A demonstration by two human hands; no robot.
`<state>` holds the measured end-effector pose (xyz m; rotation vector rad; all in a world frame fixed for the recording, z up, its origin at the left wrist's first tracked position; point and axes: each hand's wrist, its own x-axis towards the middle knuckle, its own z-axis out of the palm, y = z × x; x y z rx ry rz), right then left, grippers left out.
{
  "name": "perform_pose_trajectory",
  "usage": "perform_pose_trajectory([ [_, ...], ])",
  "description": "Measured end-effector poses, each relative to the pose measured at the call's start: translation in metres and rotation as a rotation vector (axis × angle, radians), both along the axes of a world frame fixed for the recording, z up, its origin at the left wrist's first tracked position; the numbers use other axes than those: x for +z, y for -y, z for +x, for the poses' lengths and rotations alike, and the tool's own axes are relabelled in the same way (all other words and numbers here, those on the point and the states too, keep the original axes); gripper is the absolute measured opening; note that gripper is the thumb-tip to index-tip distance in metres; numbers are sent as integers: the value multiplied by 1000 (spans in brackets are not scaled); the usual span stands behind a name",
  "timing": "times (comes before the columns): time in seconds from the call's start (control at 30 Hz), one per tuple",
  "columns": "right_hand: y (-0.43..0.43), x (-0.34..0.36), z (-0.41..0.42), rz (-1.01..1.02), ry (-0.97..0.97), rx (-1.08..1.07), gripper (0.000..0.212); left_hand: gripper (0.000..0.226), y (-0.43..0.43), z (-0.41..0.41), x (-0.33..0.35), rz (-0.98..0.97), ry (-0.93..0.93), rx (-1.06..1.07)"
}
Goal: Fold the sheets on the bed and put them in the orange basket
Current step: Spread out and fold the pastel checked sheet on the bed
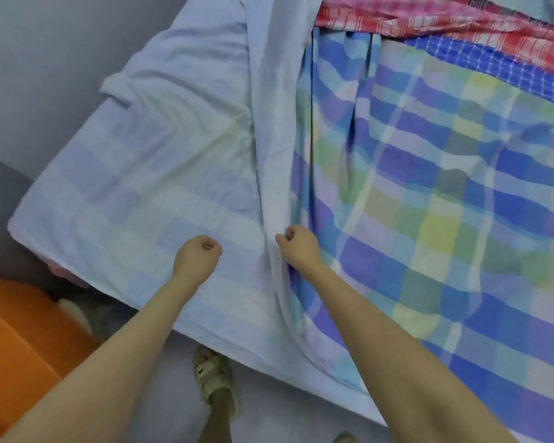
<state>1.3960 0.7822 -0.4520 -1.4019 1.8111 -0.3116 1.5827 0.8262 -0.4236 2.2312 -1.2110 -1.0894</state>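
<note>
A bed (61,271) on a grey floor (29,91) carries the blue, green and yellow checked sheet (429,187), whose left part is turned over to show its pale underside. Both bare forearms reach forward over the near edge. The left hand (199,251) is curled into a fist on the pale side, with no cloth visibly in it. The right hand (298,247) pinches the raised fold ridge. The orange basket (10,346) stands on the floor at lower left.

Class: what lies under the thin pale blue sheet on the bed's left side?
Faint checks show through the thin pale blue sheet, so the blue, green and yellow checked sheet seems to continue beneath. Anything deeper is hidden.
</note>
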Motion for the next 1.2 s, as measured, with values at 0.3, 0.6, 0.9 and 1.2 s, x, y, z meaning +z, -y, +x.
perform_pose_trajectory([
  [0.3, 105, 19, 80, -155, 375, -420, 25, 13, 89, 123, 3, -26, -14, -135],
  [0.6, 100, 23, 111, 429, -195, 767, 35, 10, 166, 159, 1, -57, -50, 95],
  [0.9, 251, 18, 151, 252, 557, -182, 10, 22, 224, 164, -1, -22, 63, 78],
  [1.2, 323, -3, 203, 344, 603, -457, 39, 20, 234, 193, -12, -19, 8, 131],
])
